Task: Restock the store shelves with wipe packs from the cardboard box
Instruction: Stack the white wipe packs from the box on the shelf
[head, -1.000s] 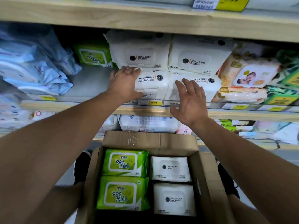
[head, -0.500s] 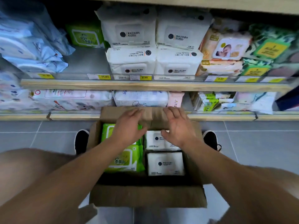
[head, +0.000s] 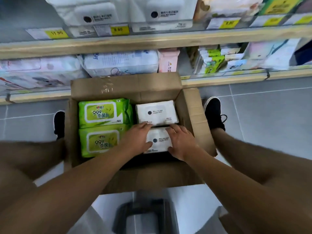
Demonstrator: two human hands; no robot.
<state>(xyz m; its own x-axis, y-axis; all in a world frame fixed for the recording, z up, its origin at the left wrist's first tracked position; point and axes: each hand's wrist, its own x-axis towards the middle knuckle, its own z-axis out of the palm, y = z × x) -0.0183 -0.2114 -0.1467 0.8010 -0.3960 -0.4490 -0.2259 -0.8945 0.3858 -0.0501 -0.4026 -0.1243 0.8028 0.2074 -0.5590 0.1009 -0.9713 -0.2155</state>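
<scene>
Both hands were down inside the open cardboard box (head: 128, 89) on the grey tiled floor, between the person's two black shoes. Left hand (head: 135, 139) gripped the left end of the near white wipe pack (head: 157, 141), thumb over its near edge and fingers on its far edge; right hand (head: 181, 142) gripped the right end the same way, so the pack sat clamped between the two hands. That pack lay in the box's near right corner. A second white pack (head: 156, 112) lay just beyond it in the far right corner, touching or nearly so. Two green wipe packs (head: 103, 112) filled the box's left side, one behind the other. More white packs (head: 128, 12) stood on the upper shelf edge (head: 152, 40) above yellow price tags; mixed packs lined the lower shelf
</scene>
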